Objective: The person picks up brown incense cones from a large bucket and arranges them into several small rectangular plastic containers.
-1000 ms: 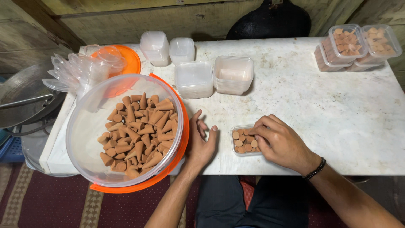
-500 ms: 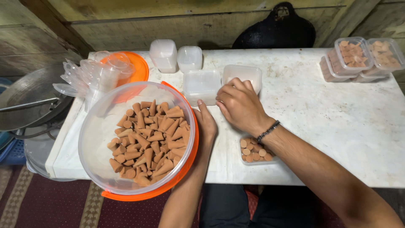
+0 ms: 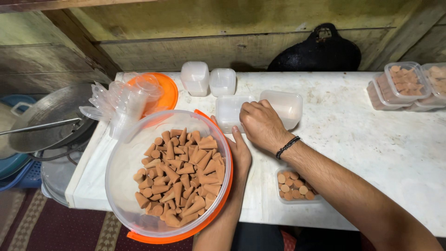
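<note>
Item: small empty rectangular tub of clear thin plastic [image 3: 232,114], lying on the white marble-look bench [image 3: 371,139] just behind the big bowl, touching a second, frosted rectangular tub [image 3: 285,107] to its right. Judged light, flexible in the wall, somewhat slippery and easily dented; best taken by the stiffer rim or across the short sides.

Right hand [image 3: 262,124]: lies palm-down over the near right corner of the clear tub, fingers curled onto its rim; whether they have closed on it cannot be told. A black bead bracelet [image 3: 287,147] sits on the wrist.

Left hand [image 3: 240,155]: flat and open, fingers straight, pressed against the right side of the wide round clear plastic bowl [image 3: 125,172], which rests in an orange tray [image 3: 213,211] and overhangs the near edge of the bench.

Bowl contents: a heap of terracotta-brown cones [image 3: 181,179], loosely piled; they look dry and brittle at the tips.

Near edge, under the right forearm: a small clear tub filled with cones standing tip-down [image 3: 293,186].

Far left: a tilted row of nested clear lids [image 3: 118,104] on a round orange lid [image 3: 165,90].

Far centre: two stacks of square frosted tubs [image 3: 208,79].

Far right: stacked filled and lidded tubs [image 3: 404,86].

Off the bench, left: a metal pan [image 3: 46,116].
</note>
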